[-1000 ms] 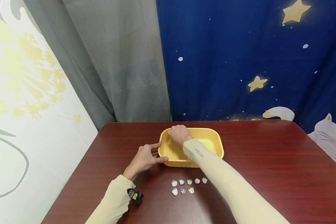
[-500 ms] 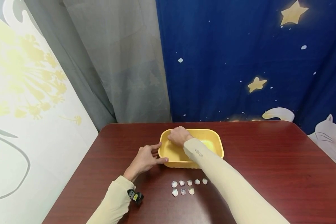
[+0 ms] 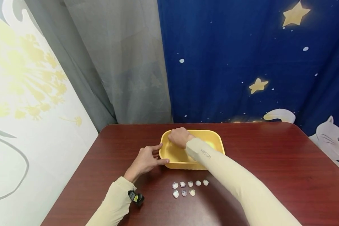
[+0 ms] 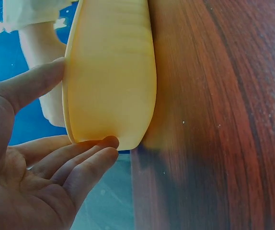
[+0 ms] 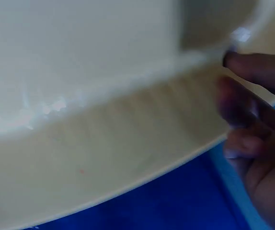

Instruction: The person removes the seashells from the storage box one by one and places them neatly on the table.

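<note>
A yellow plastic basin (image 3: 186,165) stands toward the far side of the table. My left hand (image 3: 145,160) holds its left end, thumb on the front side and fingers around the end wall; in the left wrist view the fingertips (image 4: 109,143) touch the wall. My right hand (image 3: 180,137) reaches down inside the basin near its far left corner, with the fingers bent. The right wrist view is blurred: something small and dark shows at the thumb tip, and I cannot tell whether it is held. Several small seashells (image 3: 175,194) lie in two rows in front of the basin.
The dark red wooden table (image 3: 260,150) has its far edge just behind the basin. Behind it hang a grey curtain (image 3: 130,62) and a blue curtain with stars (image 3: 214,62). A white patterned panel (image 3: 45,141) stands along the left side.
The right forearm has swung slightly, while its hand stays inside the basin. The left hand, basin and shells keep their places; the view has shifted a little.
</note>
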The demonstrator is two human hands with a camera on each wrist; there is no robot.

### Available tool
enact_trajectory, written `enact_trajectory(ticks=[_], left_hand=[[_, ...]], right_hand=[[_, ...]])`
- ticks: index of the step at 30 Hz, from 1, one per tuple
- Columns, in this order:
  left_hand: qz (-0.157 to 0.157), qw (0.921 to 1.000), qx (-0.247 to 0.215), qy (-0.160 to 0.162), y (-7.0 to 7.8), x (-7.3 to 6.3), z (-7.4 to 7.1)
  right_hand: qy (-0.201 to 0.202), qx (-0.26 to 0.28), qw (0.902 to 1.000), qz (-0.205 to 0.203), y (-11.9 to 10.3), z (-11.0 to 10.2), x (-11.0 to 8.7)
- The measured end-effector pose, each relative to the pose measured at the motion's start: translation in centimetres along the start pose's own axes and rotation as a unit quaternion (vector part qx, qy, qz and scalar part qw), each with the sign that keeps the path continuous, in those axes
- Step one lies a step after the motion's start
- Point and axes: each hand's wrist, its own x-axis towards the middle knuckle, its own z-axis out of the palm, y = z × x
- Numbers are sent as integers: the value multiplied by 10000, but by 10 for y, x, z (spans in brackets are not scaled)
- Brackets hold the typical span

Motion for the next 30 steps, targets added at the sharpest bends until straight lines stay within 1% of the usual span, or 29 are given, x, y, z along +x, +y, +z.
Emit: enact_trajectory(ticks=[4,8,15,19,24,28,30], left_hand=[[29,10000,-54,-6,1,0,-1],[62,9999,-106,-44,1,0,-1],[51,10000,-13,0,2,2,-3],[70,10000,-14,5,1,1,-2],[58,10000,-64,17,0,1,-1],[29,9999,-116,12,-1,1,0],[64,9999,-108,-8,-1,1,1]], right_hand=[[-285,213,9993,-138,3,-15,-5],[-326,530,9976,-294,6,-27,-14],[-1,955,9944,-443,9,-47,-32],[-12,1207,9914,-509,8,-56,-44],[15,1499,9867,-624,9,-60,-60],[188,1831,9801,-737,11,-62,-75],[300,1977,9766,-787,11,-63,-84]])
